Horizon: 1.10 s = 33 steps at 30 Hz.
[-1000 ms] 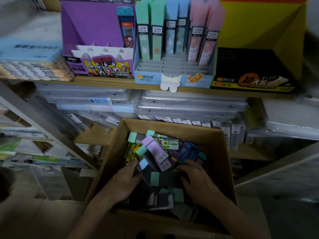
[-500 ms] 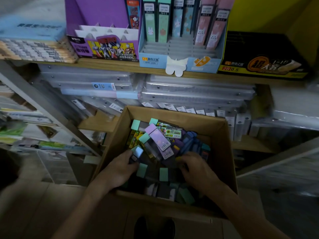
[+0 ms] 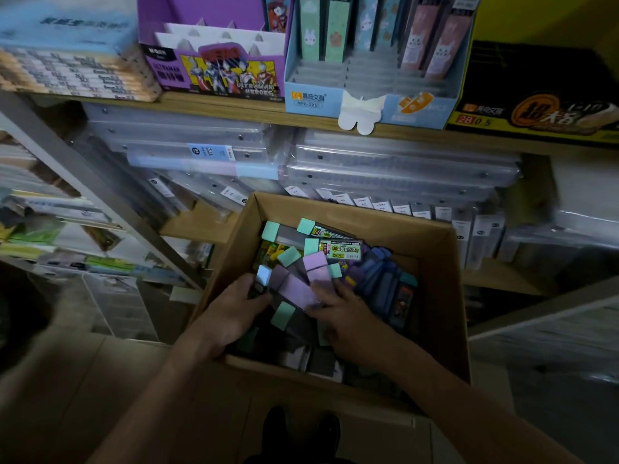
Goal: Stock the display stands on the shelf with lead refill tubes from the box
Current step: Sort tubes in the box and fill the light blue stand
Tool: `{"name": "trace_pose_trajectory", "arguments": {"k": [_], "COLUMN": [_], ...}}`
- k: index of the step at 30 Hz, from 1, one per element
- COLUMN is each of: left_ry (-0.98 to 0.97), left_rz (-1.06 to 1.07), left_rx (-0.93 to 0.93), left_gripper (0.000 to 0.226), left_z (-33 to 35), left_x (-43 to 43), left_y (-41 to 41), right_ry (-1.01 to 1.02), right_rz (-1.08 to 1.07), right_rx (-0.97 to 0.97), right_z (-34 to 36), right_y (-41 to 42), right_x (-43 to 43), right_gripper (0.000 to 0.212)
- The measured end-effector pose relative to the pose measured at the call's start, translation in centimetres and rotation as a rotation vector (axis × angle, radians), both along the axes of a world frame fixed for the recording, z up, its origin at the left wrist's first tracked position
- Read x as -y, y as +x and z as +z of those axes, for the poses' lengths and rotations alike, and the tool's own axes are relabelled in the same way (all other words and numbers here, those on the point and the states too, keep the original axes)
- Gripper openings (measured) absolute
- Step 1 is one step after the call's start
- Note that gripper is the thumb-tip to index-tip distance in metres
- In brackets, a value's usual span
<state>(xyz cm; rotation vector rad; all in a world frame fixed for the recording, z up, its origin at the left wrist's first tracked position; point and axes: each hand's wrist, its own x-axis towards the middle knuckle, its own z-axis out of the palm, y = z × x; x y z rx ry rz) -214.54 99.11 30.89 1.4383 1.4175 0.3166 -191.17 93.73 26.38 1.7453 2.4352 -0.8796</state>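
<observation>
Stock is coming together: your left hand (image 3: 234, 316) is gripping a blue-capped tube (image 3: 263, 275), your right hand (image 3: 348, 316) pinching a purple tube (image 3: 296, 291).

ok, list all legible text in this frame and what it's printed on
"ULTRAMAN HEROES": front of the purple display stand
"MPR-2081": front of the blue display stand
"2B 0 5": front of the black-and-yellow carton
"200": green label on a lead refill tube in the box
Too blurred or small to read: Chinese brand marks, prints on the standing tubes, labels on the clear cases.
</observation>
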Motion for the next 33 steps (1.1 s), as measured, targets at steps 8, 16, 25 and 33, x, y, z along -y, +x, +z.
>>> {"name": "trace_pose_trajectory", "arguments": {"k": [8,16,25,33], "left_ry": [0.000,-0.050,-0.021,0.030], "left_rz": [-0.051,-0.058,-0.102,-0.179], "left_rx": [-0.072,-0.045,-0.052,-0.093], "left_gripper": [0.002,0.006,0.011,0.015], "left_z": [-0.4,-0.4,-1.0,-0.7], "left_x": [0.0,0.0,0.0,0.3], "left_y": [0.1,-0.2,-0.7,-0.5], "right_ry": [-0.009,0.024,0.083,-0.021], "right_rz": [-0.072,-0.207,-0.481,-0.262], "right_rx": [-0.185,-0.327,-0.195,0.044], "right_z": [1.1,1.9,2.6,2.6], "right_y": [1.2,2.1,5.8,6.8], "right_x": [1.3,1.4,2.7,4.3], "right_gripper": [0.054,0.037,0.040,0.065]}}
